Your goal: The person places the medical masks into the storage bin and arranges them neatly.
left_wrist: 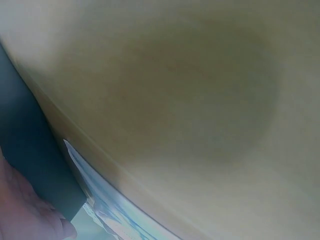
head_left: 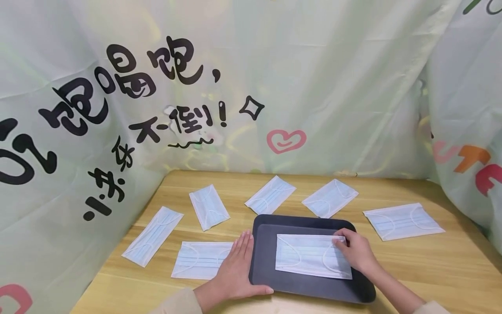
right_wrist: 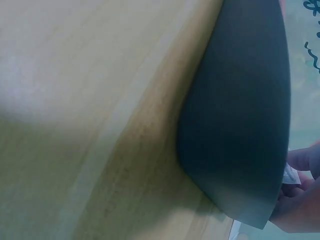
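Note:
A light blue face mask (head_left: 300, 257) with white ear loops lies lengthwise in a dark grey tray (head_left: 313, 292). My right hand (head_left: 357, 250) pinches the mask's right end between thumb and fingers; in the right wrist view a white bit of the mask (right_wrist: 290, 175) shows at that hand (right_wrist: 300, 200), beyond the tray's side (right_wrist: 240, 115). Along the tray's left side rests my left hand (head_left: 237, 272), fingers straight and thumb stretched along the near edge. It covers the right part of another mask (head_left: 196, 260) on the table. The left wrist view shows part of this hand (left_wrist: 27, 210) by the tray.
Several more masks lie spread on the wooden table (head_left: 137, 288): one at far left (head_left: 153, 236), others behind the tray (head_left: 270, 195), and one at right (head_left: 404, 221). A printed cloth (head_left: 333, 109) hangs behind and along both sides.

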`<state>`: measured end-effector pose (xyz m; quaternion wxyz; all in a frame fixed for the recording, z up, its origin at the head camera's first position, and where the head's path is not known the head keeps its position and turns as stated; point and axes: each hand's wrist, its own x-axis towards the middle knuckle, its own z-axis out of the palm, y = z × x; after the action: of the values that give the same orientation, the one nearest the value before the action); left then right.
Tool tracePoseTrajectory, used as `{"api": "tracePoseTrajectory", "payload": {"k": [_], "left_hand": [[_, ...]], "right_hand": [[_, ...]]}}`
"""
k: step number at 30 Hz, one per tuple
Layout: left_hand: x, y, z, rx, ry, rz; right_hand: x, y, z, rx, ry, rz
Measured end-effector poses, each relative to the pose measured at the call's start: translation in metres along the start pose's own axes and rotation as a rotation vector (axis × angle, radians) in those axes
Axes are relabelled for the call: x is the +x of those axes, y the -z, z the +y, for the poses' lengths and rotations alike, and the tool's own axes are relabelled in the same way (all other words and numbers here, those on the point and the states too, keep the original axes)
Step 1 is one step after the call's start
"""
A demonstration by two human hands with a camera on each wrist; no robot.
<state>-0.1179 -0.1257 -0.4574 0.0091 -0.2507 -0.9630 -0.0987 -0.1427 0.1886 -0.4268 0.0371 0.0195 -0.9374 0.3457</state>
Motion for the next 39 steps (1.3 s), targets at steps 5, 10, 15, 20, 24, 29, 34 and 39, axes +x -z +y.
{"api": "tracePoseTrajectory", "payload": {"k": [5,10,15,20,24,29,34,39], "left_hand": [[0.0,0.0,0.001,0.016,0.002,-0.007],[0.0,0.0,0.001,0.025,-0.007,0.004],[0.0,0.0,0.001,0.028,-0.005,0.002],[-0.001,-0.002,0.001,0.024,-0.005,-0.003],[-0.002,-0.003,0.001,0.022,-0.011,0.018],[-0.002,-0.004,0.001,0.021,-0.023,0.044],[-0.001,-0.004,0.001,0.022,-0.023,0.046],[-0.001,-0.003,0.0,0.018,-0.028,0.048]], "right_hand": [[0.004,-0.004,0.001,-0.03,0.042,-0.001],[0.009,-0.008,0.004,-0.054,0.077,-0.013],[0.01,-0.012,0.005,-0.102,0.117,0.002],[0.006,-0.012,0.002,-0.185,0.166,0.03],[0.003,-0.011,0.003,-0.242,0.227,0.081],[0.004,-0.002,0.004,-0.232,0.347,0.186],[0.007,0.009,0.007,-0.155,0.448,0.35],[0.013,0.02,0.019,-0.071,0.519,0.516]]}}
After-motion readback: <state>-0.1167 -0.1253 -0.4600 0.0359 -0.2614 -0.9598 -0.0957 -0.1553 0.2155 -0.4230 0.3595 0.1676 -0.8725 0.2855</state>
